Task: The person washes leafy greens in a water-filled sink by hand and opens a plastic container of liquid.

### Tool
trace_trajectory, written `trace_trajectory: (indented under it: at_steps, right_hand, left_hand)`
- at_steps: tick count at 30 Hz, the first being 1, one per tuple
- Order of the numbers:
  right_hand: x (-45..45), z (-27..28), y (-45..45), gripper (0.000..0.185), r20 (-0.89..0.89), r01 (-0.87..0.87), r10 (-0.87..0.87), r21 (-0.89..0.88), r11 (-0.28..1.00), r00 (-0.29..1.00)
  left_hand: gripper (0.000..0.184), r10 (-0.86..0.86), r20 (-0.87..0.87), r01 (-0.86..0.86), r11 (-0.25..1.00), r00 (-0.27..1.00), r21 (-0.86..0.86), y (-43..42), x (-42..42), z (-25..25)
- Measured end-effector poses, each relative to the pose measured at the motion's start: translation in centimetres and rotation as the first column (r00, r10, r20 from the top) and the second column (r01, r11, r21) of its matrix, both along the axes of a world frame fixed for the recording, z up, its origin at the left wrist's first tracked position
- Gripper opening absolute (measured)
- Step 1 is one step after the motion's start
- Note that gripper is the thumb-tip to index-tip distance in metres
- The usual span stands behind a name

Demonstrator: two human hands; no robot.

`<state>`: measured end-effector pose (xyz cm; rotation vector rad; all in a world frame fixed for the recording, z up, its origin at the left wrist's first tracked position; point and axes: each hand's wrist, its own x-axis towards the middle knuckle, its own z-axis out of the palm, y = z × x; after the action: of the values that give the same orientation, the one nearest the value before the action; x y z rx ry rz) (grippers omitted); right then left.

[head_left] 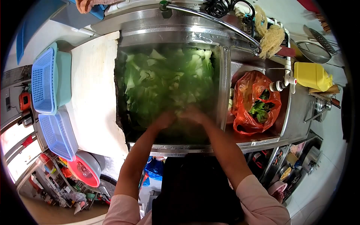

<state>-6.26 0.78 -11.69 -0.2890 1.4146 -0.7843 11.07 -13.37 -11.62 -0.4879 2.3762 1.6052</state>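
Has left hand and right hand sunk in cloudy green water, near side of the left sink; cannot tell whether fingers clenched or released. To the right, in the adjoining basin, red bag with green leaves. Beyond the hands, submerged pale-stalked vegetables, up to the far side.

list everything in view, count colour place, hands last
sinks: two, silver, centre and right
bag: one, red, right sink
leafy vegetables: many, green and white, centre sink and bag
board: one, white, left of sinks
baskets: two, blue, far left
basin: one, red, lower left
jug: one, yellow, right of sinks
strainer: one, silver, upper right
smaller clutter: uncountable, mixed, around edges
garment: one, black, bottom
sleeves: two, pink, bottom
left hand: one, hazy, centre sink
right hand: one, hazy, centre sink
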Motion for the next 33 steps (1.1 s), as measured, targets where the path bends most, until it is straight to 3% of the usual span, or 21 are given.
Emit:
trace_trajectory:
  at_steps: [1,3,6,9,12,14,16,18,21,22,26,29,33]
  right_hand:
    - [-0.1,0.9,-0.3,0.047,-0.026,-0.031,0.031,-0.006,1.0,0.999]
    - [-1.3,2.6,-1.1,0.044,-0.097,-0.167,0.164,-0.024,0.986,0.982]
    - [-0.4,-2.1,0.5,0.036,-0.156,-0.214,0.187,-0.186,0.959,0.97]
    - [-0.3,1.2,-0.5,0.032,-0.187,-0.21,0.185,-0.122,0.97,0.965]
    - [-0.1,2.4,-0.9,0.031,-0.071,-0.18,0.176,-0.059,0.982,0.982]
    - [0.6,0.0,0.0,0.03,-0.105,-0.153,0.141,-0.114,0.982,0.984]
    - [1.0,-0.5,0.6,0.028,-0.117,-0.078,0.064,-0.113,0.991,0.991]
    - [1.4,-0.7,0.9,0.027,-0.114,0.045,-0.052,-0.063,0.997,0.992]
    - [2.3,-1.6,1.2,0.03,0.02,0.262,-0.261,-0.069,0.963,0.965]
    - [1.8,-1.0,0.9,0.034,0.09,0.266,-0.266,0.015,0.964,0.96]
    - [2.1,-2.8,0.9,0.04,0.058,0.147,-0.145,-0.017,0.989,0.988]
    - [1.6,-4.8,0.8,0.045,-0.051,-0.001,-0.008,-0.168,0.986,0.999]
    - [0.5,-3.3,0.6,0.043,-0.22,-0.156,0.104,-0.237,0.959,0.97]
  left_hand:
    - [0.038,-0.038,-0.043,0.035,0.996,0.998,-0.084,0.2,0.0,0.2]
    - [0.039,0.05,0.093,-0.049,0.999,0.994,-0.014,0.6,-0.8,1.2]
    - [0.032,-0.031,0.335,0.038,0.999,0.942,-0.014,0.2,-2.1,3.2]
    - [0.028,-0.112,0.343,0.159,0.981,0.933,-0.112,-0.2,-0.7,-1.6]
    - [0.027,-0.093,0.298,0.091,0.996,0.95,0.018,-1.2,-1.2,1.3]
    - [0.032,-0.133,0.272,0.143,0.99,0.953,-0.018,-1.5,-0.2,-1.1]
    - [0.037,-0.008,0.352,-0.039,0.991,0.936,0.126,-1.4,-0.3,-0.9]
    - [0.043,0.208,0.58,-0.471,0.81,0.788,0.35,-0.8,-0.9,0.3]
    - [0.061,0.196,0.4,-0.394,0.766,0.896,0.508,-1.0,-1.9,5.1]
    - [0.077,0.246,0.488,-0.502,0.697,0.838,0.512,-1.0,-2.7,6.8]
    - [0.086,0.19,0.429,-0.416,0.74,0.883,0.529,-0.2,-2.1,3.8]
    - [0.088,0.207,0.47,-0.443,0.762,0.858,0.473,-0.7,-3.1,7.6]
    - [0.084,0.134,0.456,-0.361,0.812,0.88,0.458,-1.8,-2.8,7.5]
